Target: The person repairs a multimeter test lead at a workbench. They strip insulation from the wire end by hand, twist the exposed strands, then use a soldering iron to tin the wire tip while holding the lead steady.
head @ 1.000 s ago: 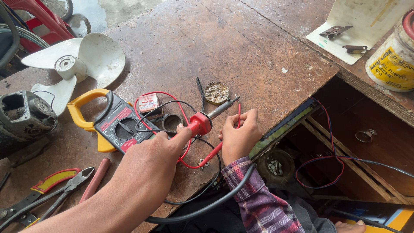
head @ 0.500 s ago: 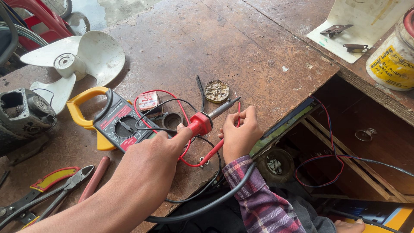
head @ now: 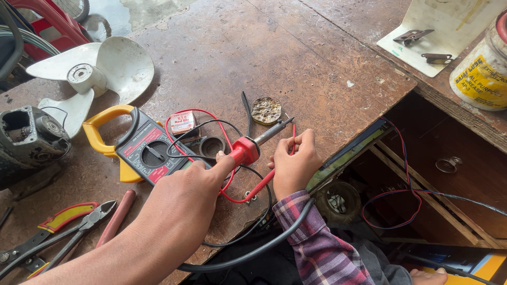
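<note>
left hand [head: 182, 198] – gripping red soldering iron [head: 248, 149] | right hand [head: 294, 168] – pinching red wire [head: 293, 141]

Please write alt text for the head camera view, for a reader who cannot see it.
The left hand holds a red-handled soldering iron over a worn wooden bench, its tip by the right hand pinching a red wire. A clamp meter lies beside them.
</note>
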Tool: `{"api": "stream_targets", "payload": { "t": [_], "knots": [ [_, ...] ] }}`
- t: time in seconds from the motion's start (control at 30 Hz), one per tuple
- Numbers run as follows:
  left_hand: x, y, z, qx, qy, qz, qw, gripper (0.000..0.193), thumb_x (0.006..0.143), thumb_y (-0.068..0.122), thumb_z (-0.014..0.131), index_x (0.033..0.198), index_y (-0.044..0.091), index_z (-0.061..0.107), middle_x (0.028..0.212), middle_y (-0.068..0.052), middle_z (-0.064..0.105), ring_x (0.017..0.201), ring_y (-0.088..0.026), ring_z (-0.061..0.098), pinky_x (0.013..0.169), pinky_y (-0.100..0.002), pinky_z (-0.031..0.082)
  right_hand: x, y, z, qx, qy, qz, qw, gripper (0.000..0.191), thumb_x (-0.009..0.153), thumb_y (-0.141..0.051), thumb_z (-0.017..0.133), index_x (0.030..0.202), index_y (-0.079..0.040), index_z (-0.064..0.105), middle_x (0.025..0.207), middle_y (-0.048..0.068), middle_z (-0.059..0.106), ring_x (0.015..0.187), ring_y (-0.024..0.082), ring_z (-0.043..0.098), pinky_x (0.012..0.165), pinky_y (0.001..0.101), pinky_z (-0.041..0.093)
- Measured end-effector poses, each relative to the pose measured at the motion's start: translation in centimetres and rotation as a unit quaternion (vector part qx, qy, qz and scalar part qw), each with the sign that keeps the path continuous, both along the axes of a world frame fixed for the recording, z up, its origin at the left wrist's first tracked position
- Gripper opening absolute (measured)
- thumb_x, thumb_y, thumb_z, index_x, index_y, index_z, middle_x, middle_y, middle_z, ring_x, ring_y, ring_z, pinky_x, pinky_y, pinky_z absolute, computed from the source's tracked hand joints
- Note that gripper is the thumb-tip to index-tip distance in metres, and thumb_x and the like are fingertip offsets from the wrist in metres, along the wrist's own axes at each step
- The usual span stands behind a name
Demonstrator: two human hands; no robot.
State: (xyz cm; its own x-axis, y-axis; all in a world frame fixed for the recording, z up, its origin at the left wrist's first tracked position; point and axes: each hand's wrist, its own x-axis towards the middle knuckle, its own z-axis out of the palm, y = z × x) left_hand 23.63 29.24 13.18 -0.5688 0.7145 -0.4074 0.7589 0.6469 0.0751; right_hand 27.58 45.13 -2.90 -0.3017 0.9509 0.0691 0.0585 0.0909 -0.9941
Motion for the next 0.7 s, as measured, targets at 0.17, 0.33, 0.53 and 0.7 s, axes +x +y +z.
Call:
{"api": "stream_targets", "payload": {
  "t": [0.17,0.33,0.53,0.7],
  "knots": [
    [0.0,-0.1,-0.4,0.021,0.007,-0.014,1.0,0.075,0.081,0.001,0.061,0.15,0.01,0.031,0.095,-0.02,0.065,0.09,-0.04,0.071,0.071,-0.051,0.057,0.0,0.0,-0.1,0.002,0.0,0.004,1.0,0.019,0.093,0.001,0.063,0.085,-0.001,0.046,0.064,0.009,0.065,0.05,0.016,0.071,0.038,0.0274,0.058],
    [0.0,-0.2,-0.9,0.033,0.008,-0.018,0.999,0.069,0.087,0.003,0.059,0.15,0.014,0.035,0.096,-0.019,0.065,0.09,-0.039,0.071,0.071,-0.051,0.056,0.1,0.2,-0.4,-0.008,0.012,0.006,1.0,0.017,0.094,0.0,0.063,0.091,0.001,0.046,0.067,0.011,0.066,0.05,0.017,0.071,0.04,0.0274,0.059],
    [0.2,-0.1,-0.9,0.052,-0.001,0.022,0.998,0.056,0.091,0.007,0.055,0.143,0.018,0.038,0.096,-0.021,0.063,0.085,-0.041,0.071,0.067,-0.052,0.056,0.3,0.4,-0.7,-0.064,0.043,0.013,0.997,0.015,0.097,-0.003,0.061,0.096,0.001,0.046,0.072,0.012,0.069,0.051,0.017,0.071,0.038,0.0284,0.058],
    [0.2,-0.3,-0.7,0.064,-0.008,0.009,0.998,0.054,0.09,0.008,0.056,0.141,0.02,0.041,0.091,-0.02,0.065,0.085,-0.04,0.071,0.068,-0.052,0.056,0.3,0.1,-0.8,-0.064,0.043,0.014,0.997,0.014,0.098,-0.003,0.059,0.096,0.002,0.046,0.073,0.014,0.069,0.051,0.017,0.07,0.038,0.0286,0.058]
  ]
}}
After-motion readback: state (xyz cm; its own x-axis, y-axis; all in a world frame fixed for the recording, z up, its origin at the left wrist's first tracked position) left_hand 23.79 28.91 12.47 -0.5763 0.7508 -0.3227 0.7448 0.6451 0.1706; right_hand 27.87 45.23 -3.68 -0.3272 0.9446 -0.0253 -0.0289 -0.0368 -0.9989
